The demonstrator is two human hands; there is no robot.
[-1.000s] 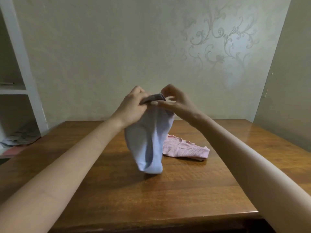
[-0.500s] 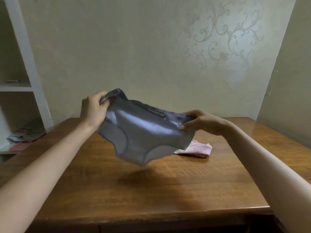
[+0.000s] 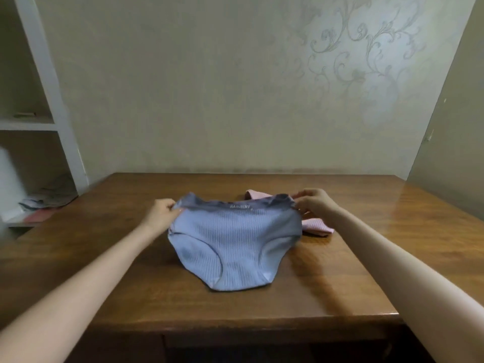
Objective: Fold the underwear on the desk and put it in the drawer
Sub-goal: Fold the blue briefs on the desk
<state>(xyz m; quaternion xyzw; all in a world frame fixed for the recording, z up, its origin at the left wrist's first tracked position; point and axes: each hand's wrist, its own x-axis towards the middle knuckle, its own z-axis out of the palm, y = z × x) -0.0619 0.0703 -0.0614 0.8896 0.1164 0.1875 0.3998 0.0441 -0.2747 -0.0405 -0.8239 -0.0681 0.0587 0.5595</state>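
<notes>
The wooden desk fills the lower view, its far edge against the wall and its near edge toward the person. In the middle of it the blue underwear lies spread flat, with the waistband toward the far edge and the narrow crotch end pointing at the near edge. Its long axis, the waistband, runs left to right across the desk. A pink garment pokes out from under its right far corner.

The left hand pinches the left end of the waistband, and the right hand pinches the right end, both closed on the fabric. Each hand sits equally near its own corner, so a fold could likely start from either side, carrying one end across toward the other. No drawer is plainly in view.
</notes>
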